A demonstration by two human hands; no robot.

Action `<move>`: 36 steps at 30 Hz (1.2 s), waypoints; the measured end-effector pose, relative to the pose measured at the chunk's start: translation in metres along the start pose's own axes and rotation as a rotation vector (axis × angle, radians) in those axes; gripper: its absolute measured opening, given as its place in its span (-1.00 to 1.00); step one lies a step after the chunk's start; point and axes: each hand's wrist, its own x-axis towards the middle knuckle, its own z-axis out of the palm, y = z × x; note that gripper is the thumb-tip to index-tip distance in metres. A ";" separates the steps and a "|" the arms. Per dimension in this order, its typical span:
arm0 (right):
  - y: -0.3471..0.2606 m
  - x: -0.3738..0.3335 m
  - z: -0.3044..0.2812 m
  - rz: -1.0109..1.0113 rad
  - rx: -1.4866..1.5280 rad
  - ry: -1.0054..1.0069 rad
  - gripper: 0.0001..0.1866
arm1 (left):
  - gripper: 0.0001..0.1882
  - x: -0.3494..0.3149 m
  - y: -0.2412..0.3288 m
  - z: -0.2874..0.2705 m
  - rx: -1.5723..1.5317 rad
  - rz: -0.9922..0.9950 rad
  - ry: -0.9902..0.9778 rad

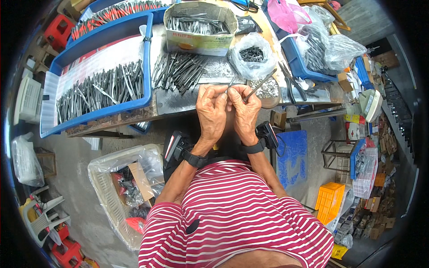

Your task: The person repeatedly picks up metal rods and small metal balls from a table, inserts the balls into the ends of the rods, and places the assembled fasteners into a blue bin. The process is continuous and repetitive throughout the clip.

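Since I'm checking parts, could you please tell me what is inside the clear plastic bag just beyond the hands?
The clear plastic bag holds a heap of small black pieces; whatever lies beneath the top layer is covered.

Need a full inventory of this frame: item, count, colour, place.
bench: one, grey-topped, ahead
blue trays: at least three, blue, bench left and right
tray strips: many, mostly dark, nearest left tray
cardboard box: one, pale, bench centre, strips inside
loose strips: many, dark, before box
clear bag: one, translucent, right of strips, black bits inside
pliers: one, black-handled, bench right
pink bag: one, pink, upper right
lined crate: one, off-white, floor left
orange crate: one, orange, floor right
background clutter: uncountable
slim dark piece: one, dark, right hand
left hand, right hand: two, bare, centre, fingertips together
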 end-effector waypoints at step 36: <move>-0.006 0.005 0.000 0.028 0.028 -0.098 -0.71 | -0.89 0.001 0.001 -0.002 -0.100 -0.163 -0.004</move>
